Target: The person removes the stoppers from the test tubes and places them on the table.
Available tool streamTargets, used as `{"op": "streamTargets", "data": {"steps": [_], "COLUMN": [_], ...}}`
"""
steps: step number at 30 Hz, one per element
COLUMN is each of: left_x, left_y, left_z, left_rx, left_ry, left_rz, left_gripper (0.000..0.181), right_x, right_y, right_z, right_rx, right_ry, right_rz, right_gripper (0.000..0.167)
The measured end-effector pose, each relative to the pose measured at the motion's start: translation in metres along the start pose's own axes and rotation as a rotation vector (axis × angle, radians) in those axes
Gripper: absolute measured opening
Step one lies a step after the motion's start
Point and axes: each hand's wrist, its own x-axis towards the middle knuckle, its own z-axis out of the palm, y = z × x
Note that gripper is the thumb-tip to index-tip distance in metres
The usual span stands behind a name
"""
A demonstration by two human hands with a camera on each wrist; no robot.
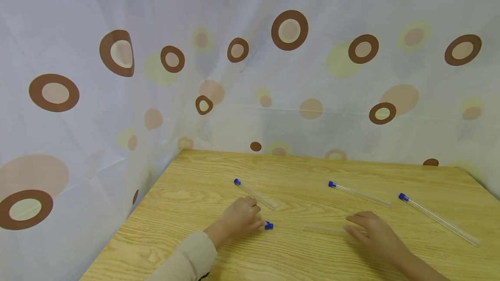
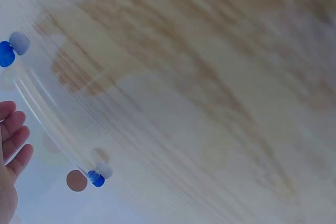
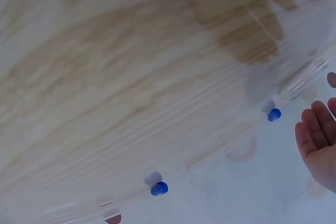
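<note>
In the head view my left hand is low over the table, its thumb right beside a loose blue cap. A clear capped tube lies just beyond that hand. My right hand is by the right end of an uncapped clear tube, fingers and thumb spread apart. Both wrist views show relaxed fingers with nothing between them: the left hand below a blue cap, the right hand near another blue cap. Whether either hand touches the table is unclear.
Two more clear tubes with blue caps lie on the right: one tube behind the right hand, another tube farther right. The wooden table meets a dotted curtain at its back and left edges.
</note>
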Motion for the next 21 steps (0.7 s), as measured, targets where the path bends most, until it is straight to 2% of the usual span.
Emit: {"op": "streamTargets", "data": {"steps": [6, 11, 15, 18, 21], "left_x": [-0.006, -0.009, -0.01, -0.01, -0.01], "left_y": [-0.007, -0.013, -0.016, -0.017, -0.019], "left_z": [0.003, 0.0, -0.002, -0.003, -0.004], "left_rx": [0.004, -0.066, -0.117, -0.109, -0.074], "left_ry": [0.016, 0.027, 0.016, 0.003, -0.012], "left_rz": [-0.038, -0.086, -0.122, -0.146, -0.173], "left_gripper": [0.034, 0.031, 0.031, 0.033, 0.035], "right_x": [0.004, 0.007, 0.012, 0.016, 0.02], "right_y": [-0.016, -0.027, -0.033, -0.037, -0.042], "right_z": [0.002, 0.003, 0.006, 0.01, 0.012], "right_rx": [-0.009, 0.005, 0.018, 0.016, 0.021], "right_ry": [0.069, 0.078, 0.108, 0.154, 0.162], "right_rz": [-0.04, -0.024, -0.047, -0.087, -0.101], "right_gripper": [0.018, 0.014, 0.013, 0.014, 0.015]}}
